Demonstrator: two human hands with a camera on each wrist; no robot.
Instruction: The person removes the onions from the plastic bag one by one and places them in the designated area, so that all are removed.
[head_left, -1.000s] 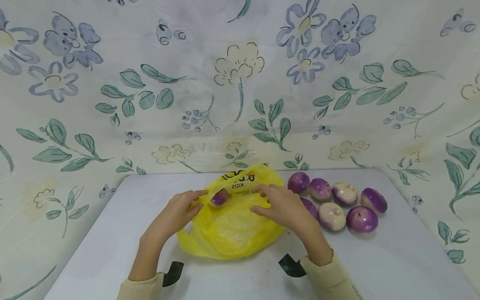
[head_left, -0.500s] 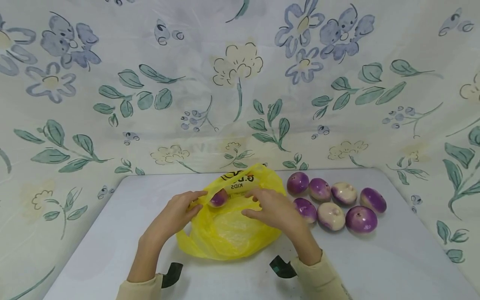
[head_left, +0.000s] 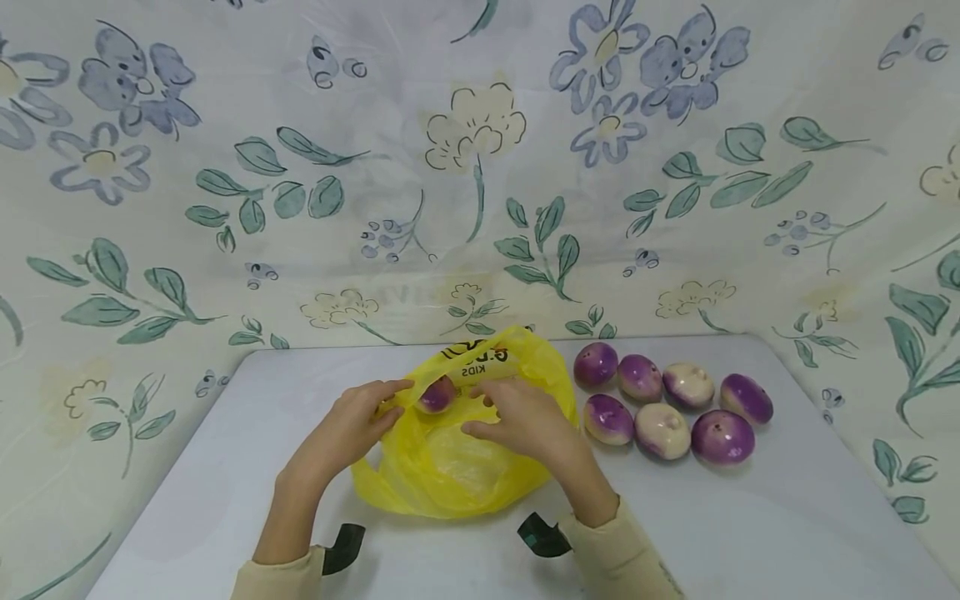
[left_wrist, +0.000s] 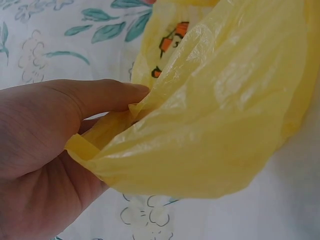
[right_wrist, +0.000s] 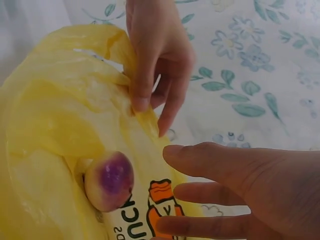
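A thin yellow plastic bag (head_left: 457,475) lies on the white table with its mouth spread open. My left hand (head_left: 347,433) pinches the bag's left edge; in the left wrist view the thumb of that hand (left_wrist: 40,135) bears on the folded plastic. Inside the bag, near the left hand, sits a purple-and-white turnip (head_left: 437,396), its round body plain in the right wrist view. Over the right part of the bag hovers my right hand (head_left: 528,421), fingers parted and nothing between them. Part of the bag is hidden under this hand.
Several purple-and-white turnips, among them a pale one (head_left: 663,432) and a purple one (head_left: 723,437), stand in two rows right of the bag. Behind the table (head_left: 780,517) rises a floral cloth (head_left: 420,167). Dark curved pieces stick out at both cuffs.
My right hand has moved left across the bag, toward the turnip inside, uncovering a turnip in the front row. The left hand stays at the bag's edge.
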